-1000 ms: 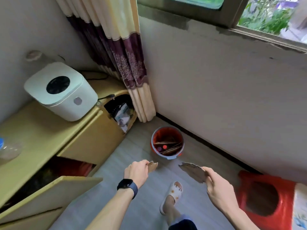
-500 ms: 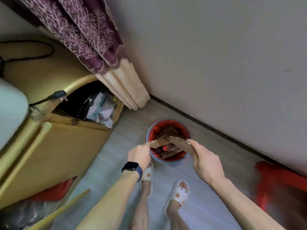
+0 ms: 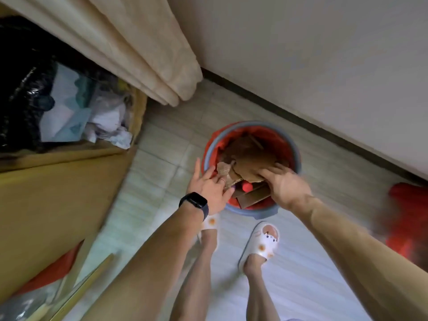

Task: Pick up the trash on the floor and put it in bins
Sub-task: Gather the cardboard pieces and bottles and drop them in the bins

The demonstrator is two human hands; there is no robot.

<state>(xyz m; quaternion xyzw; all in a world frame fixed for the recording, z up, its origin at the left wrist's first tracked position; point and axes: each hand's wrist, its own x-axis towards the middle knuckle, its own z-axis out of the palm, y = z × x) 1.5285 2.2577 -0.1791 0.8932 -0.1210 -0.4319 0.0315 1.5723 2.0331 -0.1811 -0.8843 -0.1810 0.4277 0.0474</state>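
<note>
Over the bin (image 3: pixel 298 156): my left fingers (image 3: pixel 217 180) were splayed wide against the small cardboard scrap (image 3: pixel 224 169), and my right fingers (image 3: pixel 269 174) gripped the large cardboard piece (image 3: pixel 251 155).

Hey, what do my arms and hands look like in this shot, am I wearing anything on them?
No sleeves are in view. The left hand has a thin ring on one finger, and its wrist carries a watch with a black rectangular face and a dark blue band. The right hand wears nothing that shows.

Right hand (image 3: pixel 287 188) covers part of bin (image 3: pixel 252 210) rim
</note>
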